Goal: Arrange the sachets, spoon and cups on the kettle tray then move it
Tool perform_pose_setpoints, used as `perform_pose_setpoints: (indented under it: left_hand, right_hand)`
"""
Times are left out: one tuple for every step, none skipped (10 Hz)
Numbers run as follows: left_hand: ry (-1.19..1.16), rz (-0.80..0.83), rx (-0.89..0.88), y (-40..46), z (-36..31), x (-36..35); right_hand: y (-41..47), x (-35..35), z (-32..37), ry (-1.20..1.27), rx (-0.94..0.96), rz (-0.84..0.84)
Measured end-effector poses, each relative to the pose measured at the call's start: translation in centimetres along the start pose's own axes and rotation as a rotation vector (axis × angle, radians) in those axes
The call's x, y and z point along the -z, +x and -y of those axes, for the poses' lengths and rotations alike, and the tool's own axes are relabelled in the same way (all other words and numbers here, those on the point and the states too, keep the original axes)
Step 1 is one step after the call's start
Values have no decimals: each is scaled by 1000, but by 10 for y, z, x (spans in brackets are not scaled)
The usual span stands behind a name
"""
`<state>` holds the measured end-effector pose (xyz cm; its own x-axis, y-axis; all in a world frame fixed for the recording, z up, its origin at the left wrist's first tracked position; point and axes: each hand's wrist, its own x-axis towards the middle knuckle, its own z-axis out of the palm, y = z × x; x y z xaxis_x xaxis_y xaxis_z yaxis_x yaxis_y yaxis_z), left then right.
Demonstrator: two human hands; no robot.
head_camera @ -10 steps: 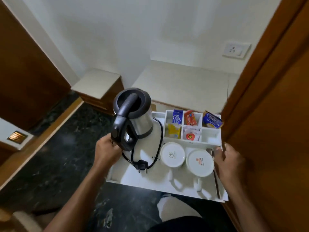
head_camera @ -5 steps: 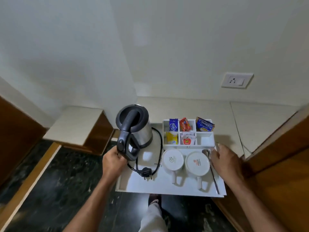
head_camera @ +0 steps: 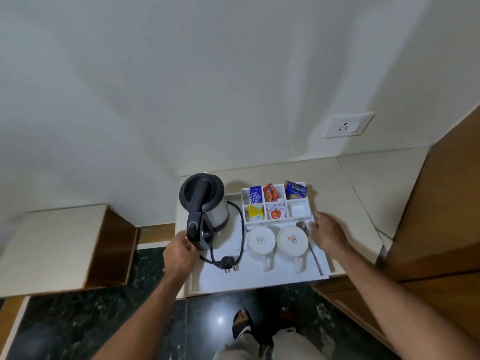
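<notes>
The white kettle tray (head_camera: 257, 281) lies on a cream counter (head_camera: 345, 188) with its front edge over the counter's edge. My left hand (head_camera: 179, 255) grips the tray's left side, my right hand (head_camera: 328, 236) its right side. On the tray stand a steel kettle (head_camera: 204, 209) with a black lid and handle, its cord and plug (head_camera: 228, 263), and two white cups upside down: the left cup (head_camera: 260, 241) and the right cup (head_camera: 293, 241). A spoon (head_camera: 314, 253) lies right of the cups. Coloured sachets (head_camera: 270, 193) stand in the divided box at the tray's back.
A wall socket (head_camera: 349, 125) sits on the white wall above the counter. A wooden panel (head_camera: 446, 203) closes the right side. A lower cream ledge (head_camera: 52, 245) lies to the left. Dark marble floor (head_camera: 104, 320) and my sandalled foot (head_camera: 242, 326) are below.
The tray has moved forward onto the cream counter and now rests there. Both hands have stayed on its sides. My view has tilted up toward the wall.
</notes>
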<state>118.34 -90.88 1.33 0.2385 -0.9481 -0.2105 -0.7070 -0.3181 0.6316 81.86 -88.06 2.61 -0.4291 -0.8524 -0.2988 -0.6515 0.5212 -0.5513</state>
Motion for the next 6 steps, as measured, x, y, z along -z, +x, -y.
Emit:
perform_pose_setpoints:
  left_hand:
    - [32,20,-15,7,7,-9]
    - [83,45,0,10,15,-19]
    - [146,45,10,23,18,-21]
    - [166,54,0,30,12,-23]
    - [170,104,5,30,11,-23]
    - [299,192,-1,33,10,-11]
  right_hand:
    - [11,-7,-3,-15,3,14]
    - [16,-19,-10,-25,-3,24]
    - [19,-32,-10,18,-14,9]
    - [26,-29,-10,23,-14,-5]
    - [28,-28,-11,8,-12,8]
    - [27,-27,-11,-51,-21,10]
